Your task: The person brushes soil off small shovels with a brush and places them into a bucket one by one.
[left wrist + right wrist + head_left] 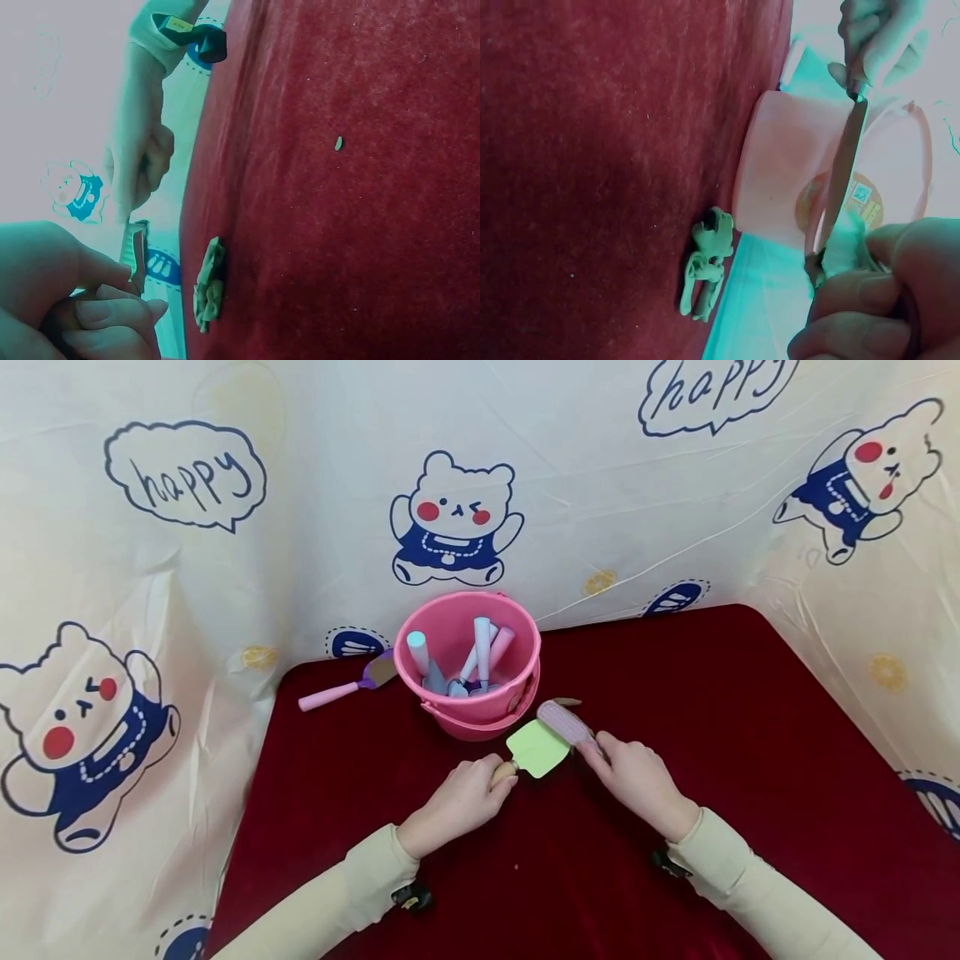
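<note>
My left hand (467, 795) grips the wooden handle of a small garden trowel with a flat pale green blade (537, 748). In my right hand (637, 781) is a lilac brush (564, 722), its head against the far edge of that blade. Edge-on in the right wrist view, the trowel blade (845, 161) has a brown clump (814, 271) at its tip, close by the brush bristles (844, 241). A crumpled greenish-brown lump (707, 262) lies on the cloth below the tools; in the head view the brush mostly covers it.
A pink bucket (408, 672) stands just behind the hands, holding several tools with pale handles (482, 643). Left of it lies another trowel (330, 696), pink-handled with brown on its purple blade. A tiny crumb (338, 142) sits on the dark red cloth (337, 810). Printed curtains surround the table.
</note>
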Tool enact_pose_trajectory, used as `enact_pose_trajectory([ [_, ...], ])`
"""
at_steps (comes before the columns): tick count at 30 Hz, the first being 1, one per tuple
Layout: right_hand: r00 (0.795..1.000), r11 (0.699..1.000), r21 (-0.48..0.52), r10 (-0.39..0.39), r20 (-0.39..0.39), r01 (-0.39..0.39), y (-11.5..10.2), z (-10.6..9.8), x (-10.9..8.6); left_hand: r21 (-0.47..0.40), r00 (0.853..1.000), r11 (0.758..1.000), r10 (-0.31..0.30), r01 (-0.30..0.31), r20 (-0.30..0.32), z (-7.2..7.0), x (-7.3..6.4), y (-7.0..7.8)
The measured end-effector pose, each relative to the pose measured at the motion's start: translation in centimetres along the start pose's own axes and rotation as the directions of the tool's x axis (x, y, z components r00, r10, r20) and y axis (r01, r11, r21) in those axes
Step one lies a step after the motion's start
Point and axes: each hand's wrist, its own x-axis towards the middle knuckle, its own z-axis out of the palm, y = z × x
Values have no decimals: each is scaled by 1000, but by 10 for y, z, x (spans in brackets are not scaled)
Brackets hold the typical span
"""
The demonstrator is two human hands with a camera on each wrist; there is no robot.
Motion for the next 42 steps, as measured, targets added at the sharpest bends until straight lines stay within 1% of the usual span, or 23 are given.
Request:
enact_pose_trajectory([
  [3,1000,1000,22,-7,5,7,-2,-1,0,6,1000,1000,4,-4,1,1,0,-1],
  [7,994,996,77,-56,93,49,-5,0,0,1,1000,1000,-5,5,-6,0,0,0],
  [9,992,995,86,-59,113,49,-3,0,-1,-8,1000,1000,-14,14,-4,0,0,1],
  [10,992,996,78,-49,112,41,-1,-1,0,-15,1000,1000,-18,18,-4,-1,0,1],
  [14,998,999,33,3,56,-5,7,-4,2,-15,1000,1000,-14,14,-1,-1,1,2],
  [17,999,1000,22,15,43,-16,9,-5,4,-6,1000,1000,-20,20,1,-1,0,0],
  [20,997,998,67,-17,73,12,5,-5,2,-1,1000,1000,-26,26,5,0,0,0],
  [23,991,993,105,-67,113,55,-1,-3,0,1,1000,1000,-14,14,0,-1,1,0],
  [25,989,992,107,-82,122,69,-1,-2,0,5,1000,1000,-8,8,-6,-2,1,1],
  [27,992,994,88,-69,109,59,1,-1,0,7,1000,1000,-4,4,-9,-3,1,1],
  [31,999,1000,26,-14,46,13,5,-3,0,14,1000,1000,-10,10,-7,-3,0,0],
  [33,1000,1000,5,-6,22,6,3,-3,0,18,1000,1000,-18,18,-2,-3,-1,-1],
  [34,1000,1000,12,-11,20,10,2,-3,-1,22,1000,1000,-20,20,-1,-3,-1,-1],
  [36,998,998,40,-47,34,46,-4,-4,-1,23,1000,1000,-18,18,-2,-3,-1,-1],
  [39,989,990,93,-116,89,108,-11,-2,-2,16,1000,1000,-7,7,-7,-3,0,0],
  [41,985,987,98,-139,105,129,-14,0,-2,10,1000,1000,-1,1,-10,-4,0,1],
  [42,986,988,88,-135,103,126,-13,0,-2,10,1000,1000,0,0,-9,-4,0,1],
])
